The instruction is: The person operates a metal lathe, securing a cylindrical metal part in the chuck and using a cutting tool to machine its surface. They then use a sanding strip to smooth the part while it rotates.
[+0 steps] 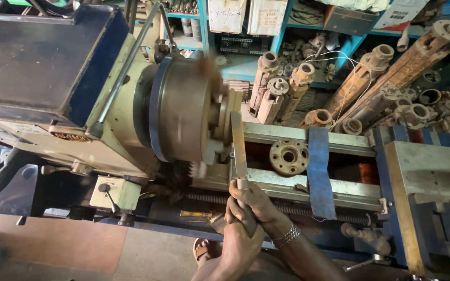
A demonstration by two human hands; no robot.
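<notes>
Filing underway at the spinning lathe chuck point(183, 109). Flat file point(238, 148) pressed against the workpiece just right of the chuck, its handle clasped tight below by left hand point(240, 240) and right hand point(259, 204). Next: steady pressure, clear of the jaws.

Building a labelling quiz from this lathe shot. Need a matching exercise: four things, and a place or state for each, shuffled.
Things:
1. file
2. chuck
3. flange
4. blue strip

Places or states:
A. lying flat between the bed rails
B. draped across both rails
C. blurred with spin
D. gripped by both hands, left hand and right hand, tip up by the chuck

Pairs: 1-D, 2-C, 3-A, 4-B
</notes>
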